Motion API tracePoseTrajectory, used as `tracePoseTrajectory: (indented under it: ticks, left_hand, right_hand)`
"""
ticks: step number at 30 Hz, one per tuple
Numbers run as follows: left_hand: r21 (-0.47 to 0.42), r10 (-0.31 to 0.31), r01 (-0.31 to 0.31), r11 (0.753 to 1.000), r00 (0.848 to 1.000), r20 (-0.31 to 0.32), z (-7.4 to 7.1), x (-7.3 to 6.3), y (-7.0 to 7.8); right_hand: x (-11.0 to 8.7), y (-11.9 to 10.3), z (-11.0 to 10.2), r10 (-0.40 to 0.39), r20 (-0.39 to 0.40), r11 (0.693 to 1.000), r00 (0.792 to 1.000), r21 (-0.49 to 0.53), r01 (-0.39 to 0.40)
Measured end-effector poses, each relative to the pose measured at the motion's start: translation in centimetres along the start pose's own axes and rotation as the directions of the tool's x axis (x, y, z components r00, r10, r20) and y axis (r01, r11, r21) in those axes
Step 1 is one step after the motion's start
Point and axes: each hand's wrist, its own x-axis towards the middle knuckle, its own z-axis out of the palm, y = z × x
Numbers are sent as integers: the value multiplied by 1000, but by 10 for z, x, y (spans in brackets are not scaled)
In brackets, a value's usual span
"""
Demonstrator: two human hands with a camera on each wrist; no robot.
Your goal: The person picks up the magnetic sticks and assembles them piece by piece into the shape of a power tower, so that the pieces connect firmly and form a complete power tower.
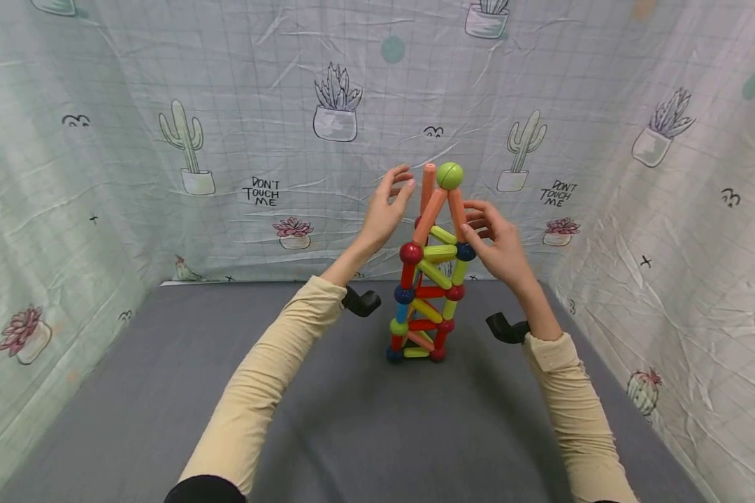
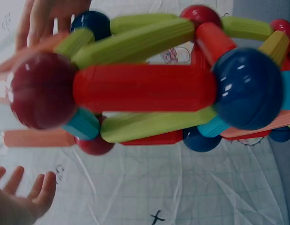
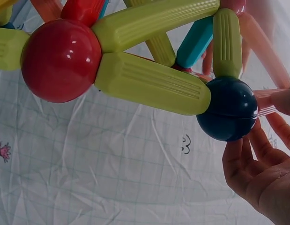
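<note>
A tall tower of magnetic rods and balls (image 1: 440,253) stands on the grey table, right of centre. Two orange rods lean together under a green ball (image 1: 449,175) at its top. A third orange rod (image 1: 428,183) rises at the back, its upper end bare. Beside that rod my left hand (image 1: 382,209) is held up with loosely bent fingers, holding nothing. My right hand (image 1: 498,244) pinches the right-hand orange rod (image 1: 456,213) just above a dark blue ball (image 3: 227,108). In the left wrist view, a red rod (image 2: 145,87) joins a dark red ball and a blue ball.
The grey table (image 1: 182,391) extends around the tower's base. Behind and on both sides hangs a wrinkled cloth (image 1: 245,91) printed with potted cacti. Black wrist mounts (image 1: 361,302) jut from both wrists near the tower.
</note>
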Motion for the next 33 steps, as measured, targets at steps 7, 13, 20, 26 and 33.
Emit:
tracePoseTrajectory:
  ticks: [7, 13, 20, 26, 33]
  left_hand:
    - [-55, -87, 100, 993, 976, 197, 6, 9, 1]
    - [-63, -57, 74, 995, 970, 237, 6, 2, 3]
    - [-69, -31, 52, 996, 961, 274, 2, -17, 27]
    - [-112, -3, 35, 993, 961, 275, 3, -19, 26]
    - [-163, 72, -31, 986, 964, 255, 6, -8, 2]
  right_hand:
    - [-1, -1, 0, 7, 15, 1000, 1000, 8, -7]
    - [-1, 2, 0, -16, 8, 1000, 1000, 23, 16]
    - [0, 3, 1, -30, -10, 999, 1000, 19, 30]
    - [0, 2, 4, -50, -45, 999, 998, 5, 50]
    - [0, 1, 4, -72, -53, 997, 996, -16, 71]
